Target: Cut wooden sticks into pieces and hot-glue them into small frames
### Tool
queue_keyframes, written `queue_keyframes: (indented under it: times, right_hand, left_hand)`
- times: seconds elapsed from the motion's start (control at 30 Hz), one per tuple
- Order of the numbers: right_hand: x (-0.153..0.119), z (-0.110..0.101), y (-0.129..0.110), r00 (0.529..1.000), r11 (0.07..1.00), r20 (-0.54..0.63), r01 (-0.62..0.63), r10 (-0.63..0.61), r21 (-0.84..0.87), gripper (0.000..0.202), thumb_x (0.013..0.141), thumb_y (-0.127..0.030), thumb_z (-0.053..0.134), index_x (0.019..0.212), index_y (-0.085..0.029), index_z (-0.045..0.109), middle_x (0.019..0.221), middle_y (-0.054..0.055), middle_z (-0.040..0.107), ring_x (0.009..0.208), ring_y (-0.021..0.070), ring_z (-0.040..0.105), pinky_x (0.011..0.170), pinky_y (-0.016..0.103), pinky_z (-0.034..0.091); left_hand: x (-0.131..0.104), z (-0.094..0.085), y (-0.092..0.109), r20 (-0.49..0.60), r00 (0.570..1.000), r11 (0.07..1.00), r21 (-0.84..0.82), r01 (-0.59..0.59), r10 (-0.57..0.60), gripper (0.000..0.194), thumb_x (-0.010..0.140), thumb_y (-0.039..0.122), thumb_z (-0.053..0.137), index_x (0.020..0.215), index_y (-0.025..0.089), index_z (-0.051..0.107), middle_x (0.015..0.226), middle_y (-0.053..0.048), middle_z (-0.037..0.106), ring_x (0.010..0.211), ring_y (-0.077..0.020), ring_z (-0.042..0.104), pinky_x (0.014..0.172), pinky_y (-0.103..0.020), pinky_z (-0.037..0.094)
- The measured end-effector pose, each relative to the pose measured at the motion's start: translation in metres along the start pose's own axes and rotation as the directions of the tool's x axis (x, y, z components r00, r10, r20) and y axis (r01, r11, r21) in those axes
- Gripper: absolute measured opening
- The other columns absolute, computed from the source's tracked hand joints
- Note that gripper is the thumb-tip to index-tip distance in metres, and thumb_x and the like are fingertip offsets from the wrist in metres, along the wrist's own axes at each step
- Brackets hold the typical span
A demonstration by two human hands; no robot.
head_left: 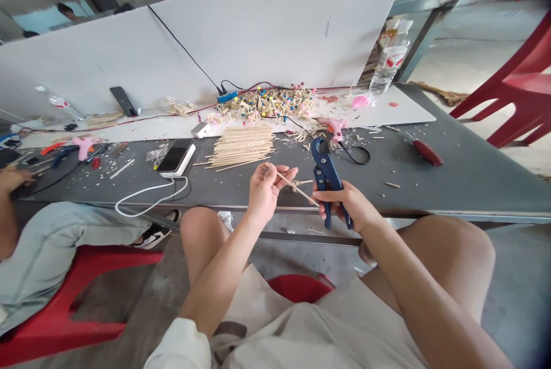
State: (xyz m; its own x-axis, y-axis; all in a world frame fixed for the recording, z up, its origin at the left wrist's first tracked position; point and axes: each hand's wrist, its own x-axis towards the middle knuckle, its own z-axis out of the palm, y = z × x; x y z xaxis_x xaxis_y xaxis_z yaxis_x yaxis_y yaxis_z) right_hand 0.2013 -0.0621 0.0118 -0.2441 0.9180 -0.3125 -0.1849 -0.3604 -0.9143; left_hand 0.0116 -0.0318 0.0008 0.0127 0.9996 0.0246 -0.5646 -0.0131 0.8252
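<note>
Between thumb and fingers, my left hand [263,192] pinches one end of a thin wooden stick [295,183]. The stick slants down to the right, and its far end meets the fingers of my right hand [350,205]. That hand is closed around the handles of a dark blue pipe cutter [326,169], its head pointing up and away from me. Just beyond my left hand lies a pile of long wooden sticks [243,145]. A few short stick pieces [301,184] sit on the table behind the held stick.
A heap of short sticks with coloured ends [271,100] lies at the back. Around it are a pink glue gun [336,127], a red-handled tool [426,152], a white power bank with a phone [176,159] and a water bottle [390,59]. A co-worker's hand [15,178] shows at left.
</note>
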Motion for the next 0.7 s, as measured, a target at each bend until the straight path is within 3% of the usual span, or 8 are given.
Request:
queue_keyframes:
  times: [0.1, 0.17, 0.3, 0.47, 0.6, 0.7]
  right_hand:
    - [0.000, -0.007, -0.004, 1.000, 1.000, -0.018, 0.007, -0.007, 0.015, 0.031, 0.059, -0.029, 0.084, 0.081, -0.017, 0.066, 0.067, 0.004, 0.068, 0.049, 0.0137, 0.056, 0.048, 0.027, 0.050]
    - [-0.002, -0.011, -0.007, 1.000, 1.000, -0.019, -0.016, 0.016, 0.011, 0.031, 0.058, -0.028, 0.084, 0.081, -0.017, 0.066, 0.067, 0.004, 0.067, 0.050, 0.0140, 0.055, 0.049, 0.028, 0.051]
    - [-0.006, -0.015, -0.012, 0.998, 0.999, 0.044, -0.048, 0.049, -0.022, 0.031, 0.058, -0.029, 0.084, 0.080, -0.017, 0.066, 0.068, 0.003, 0.066, 0.052, 0.0138, 0.055, 0.049, 0.028, 0.050]
    - [-0.005, -0.024, -0.012, 1.000, 1.000, 0.002, 0.002, -0.002, -0.016, 0.031, 0.060, -0.029, 0.084, 0.082, -0.017, 0.065, 0.067, 0.002, 0.064, 0.052, 0.0140, 0.055, 0.048, 0.028, 0.050]
    - [0.000, -0.038, -0.012, 0.999, 0.989, -0.031, 0.037, -0.033, 0.144, 0.032, 0.061, -0.026, 0.084, 0.086, -0.016, 0.065, 0.067, 0.001, 0.061, 0.053, 0.0142, 0.057, 0.050, 0.028, 0.050]
    - [0.006, -0.046, -0.011, 0.986, 0.967, -0.125, 0.137, -0.112, 0.215, 0.032, 0.061, -0.023, 0.084, 0.086, -0.015, 0.066, 0.069, 0.001, 0.061, 0.056, 0.0140, 0.058, 0.052, 0.027, 0.050]
  left_hand:
    - [-0.002, 0.002, -0.001, 0.002, 1.000, 0.998, 0.055, -0.016, 0.016, 0.034, 0.080, 0.039, 0.076, 0.084, 0.018, 0.050, 0.082, 0.000, 0.068, 0.090, -0.0233, 0.074, 0.091, -0.042, 0.058]
    - [-0.003, 0.001, -0.001, -0.002, 1.000, 0.993, 0.119, -0.022, 0.022, 0.036, 0.076, 0.040, 0.079, 0.083, 0.017, 0.052, 0.083, 0.000, 0.066, 0.084, -0.0216, 0.074, 0.078, -0.035, 0.060]
    - [-0.003, 0.000, -0.002, -0.012, 0.999, 0.968, 0.248, -0.044, 0.048, 0.035, 0.075, 0.040, 0.079, 0.082, 0.017, 0.053, 0.077, 0.000, 0.064, 0.067, -0.0144, 0.069, 0.055, -0.024, 0.052]
    - [-0.003, 0.001, -0.005, 0.000, 0.996, 0.951, 0.298, -0.083, 0.087, 0.034, 0.076, 0.039, 0.077, 0.082, 0.017, 0.051, 0.075, 0.000, 0.064, 0.065, -0.0143, 0.068, 0.054, -0.023, 0.050]
    - [-0.001, -0.003, -0.001, 0.037, 0.994, 0.912, 0.396, -0.111, 0.105, 0.032, 0.077, 0.039, 0.076, 0.082, 0.016, 0.054, 0.078, -0.001, 0.065, 0.067, -0.0148, 0.069, 0.053, -0.022, 0.049]
    - [0.000, -0.006, 0.002, 0.110, 0.991, 0.859, 0.499, -0.117, 0.071, 0.029, 0.078, 0.039, 0.076, 0.079, 0.015, 0.060, 0.070, -0.002, 0.066, 0.065, -0.0144, 0.066, 0.055, -0.023, 0.048]
